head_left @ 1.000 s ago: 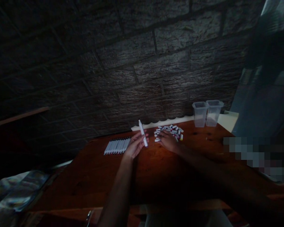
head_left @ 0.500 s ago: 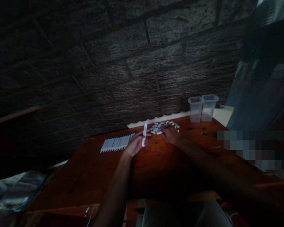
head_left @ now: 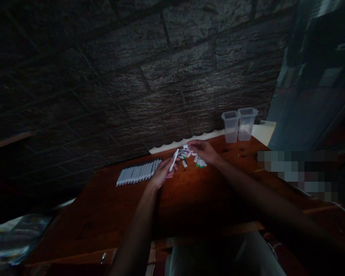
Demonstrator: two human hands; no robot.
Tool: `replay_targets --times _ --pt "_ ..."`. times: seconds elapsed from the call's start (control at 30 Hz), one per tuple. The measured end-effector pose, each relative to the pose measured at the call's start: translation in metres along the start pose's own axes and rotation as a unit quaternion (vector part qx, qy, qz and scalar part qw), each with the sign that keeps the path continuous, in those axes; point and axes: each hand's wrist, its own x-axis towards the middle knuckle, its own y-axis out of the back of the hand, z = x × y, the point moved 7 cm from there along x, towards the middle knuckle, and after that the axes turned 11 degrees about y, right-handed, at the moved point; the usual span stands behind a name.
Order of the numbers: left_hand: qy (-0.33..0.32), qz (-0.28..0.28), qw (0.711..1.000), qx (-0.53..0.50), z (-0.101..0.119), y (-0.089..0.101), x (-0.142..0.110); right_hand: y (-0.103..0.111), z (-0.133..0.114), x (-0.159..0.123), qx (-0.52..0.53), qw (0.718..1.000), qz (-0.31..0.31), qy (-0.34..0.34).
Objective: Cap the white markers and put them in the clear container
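My left hand (head_left: 161, 173) is closed round a white marker (head_left: 174, 160), which slants up and to the right. My right hand (head_left: 202, 150) lies palm down over a heap of small marker caps (head_left: 193, 158), its fingers curled among them; whether they pinch a cap is hidden. A neat row of several white markers (head_left: 138, 172) lies flat on the table left of my left hand. The dim wooden table (head_left: 126, 207) carries all of this.
Two clear plastic cups (head_left: 239, 124) stand side by side at the table's far right. A white scalloped strip (head_left: 166, 147) runs along the back edge under a dark brick wall. A curtain hangs at right. A crumpled plastic bag (head_left: 8, 241) sits at lower left.
The marker in my left hand tilted from upright to slanting right. My right hand slid farther back over the caps, and the camera turned slightly.
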Motion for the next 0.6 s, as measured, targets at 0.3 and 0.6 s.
replay_targets --times 0.3,0.6 --pt "0.01 -0.028 0.998 0.047 -0.005 -0.004 0.002 -0.011 -0.017 -0.001 0.134 0.991 -0.001 0.021" --pt "-0.005 -0.01 0.998 0.056 0.0 -0.005 0.001 0.009 -0.013 0.003 0.113 0.993 0.041 -0.009"
